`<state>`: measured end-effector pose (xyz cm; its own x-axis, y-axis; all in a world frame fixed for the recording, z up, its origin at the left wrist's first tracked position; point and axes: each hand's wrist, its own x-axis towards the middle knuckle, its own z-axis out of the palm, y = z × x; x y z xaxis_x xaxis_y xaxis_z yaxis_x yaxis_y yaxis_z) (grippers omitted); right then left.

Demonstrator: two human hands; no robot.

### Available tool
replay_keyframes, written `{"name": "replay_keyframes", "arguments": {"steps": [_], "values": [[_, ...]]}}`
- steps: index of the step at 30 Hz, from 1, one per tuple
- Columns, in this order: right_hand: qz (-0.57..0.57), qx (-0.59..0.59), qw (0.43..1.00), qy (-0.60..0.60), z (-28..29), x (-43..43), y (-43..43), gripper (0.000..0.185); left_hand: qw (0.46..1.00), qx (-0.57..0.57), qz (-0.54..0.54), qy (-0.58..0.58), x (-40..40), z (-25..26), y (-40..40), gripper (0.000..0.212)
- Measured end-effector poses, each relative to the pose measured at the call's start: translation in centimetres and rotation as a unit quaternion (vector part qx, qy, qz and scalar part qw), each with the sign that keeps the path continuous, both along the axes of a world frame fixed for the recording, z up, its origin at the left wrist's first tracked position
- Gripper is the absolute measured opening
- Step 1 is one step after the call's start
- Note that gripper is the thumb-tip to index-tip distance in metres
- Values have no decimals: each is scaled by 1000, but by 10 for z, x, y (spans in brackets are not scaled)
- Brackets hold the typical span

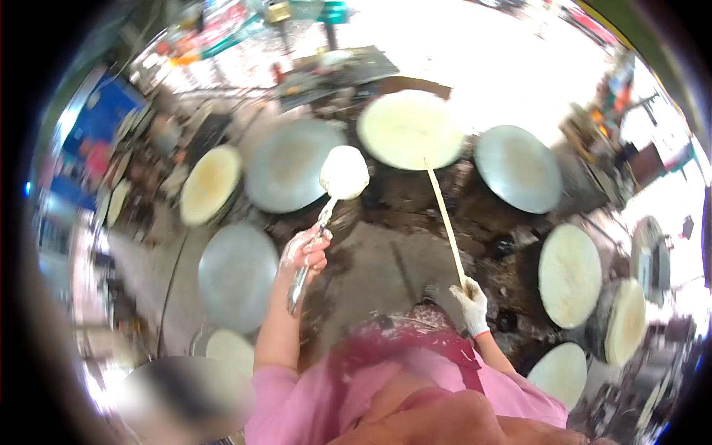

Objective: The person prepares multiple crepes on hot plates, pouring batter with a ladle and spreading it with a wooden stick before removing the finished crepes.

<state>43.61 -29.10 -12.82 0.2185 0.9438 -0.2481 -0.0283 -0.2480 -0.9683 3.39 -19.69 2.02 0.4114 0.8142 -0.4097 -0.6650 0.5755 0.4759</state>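
Observation:
Bare and smeared with something pale, my left hand (309,253) grips the handle of a ladle-like utensil (301,281). At its far end is a round lump of pale dough or batter (345,172), in front of the right edge of a grey round griddle (295,165). A white knit glove with a red cuff covers my right hand (471,297), closed around a long thin wooden stick (445,217). The stick's tip overlaps the near edge of a griddle covered by a pale round flatbread or batter sheet (411,129).
More round griddles surround me: a bare grey one at right (518,168), another at left (238,277), and several with pale sheets, such as one at right (570,276). A stacked pale round (626,322) stands farther right. Brown, littered surfaces lie between the griddles.

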Motion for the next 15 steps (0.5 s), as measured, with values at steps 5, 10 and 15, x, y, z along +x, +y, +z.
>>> {"name": "replay_keyframes", "arguments": {"steps": [5,10,15], "values": [[-224,-48,972,-45,-22,126,-5,21,984,22,-177,-22,189,8,113,30],[-346,18,938,-23,-4,172,28,45,938,91,-309,131,334,17,218,34],[-359,-4,924,-130,21,196,106,51,899,199,-333,204,478,-24,289,38]]}}
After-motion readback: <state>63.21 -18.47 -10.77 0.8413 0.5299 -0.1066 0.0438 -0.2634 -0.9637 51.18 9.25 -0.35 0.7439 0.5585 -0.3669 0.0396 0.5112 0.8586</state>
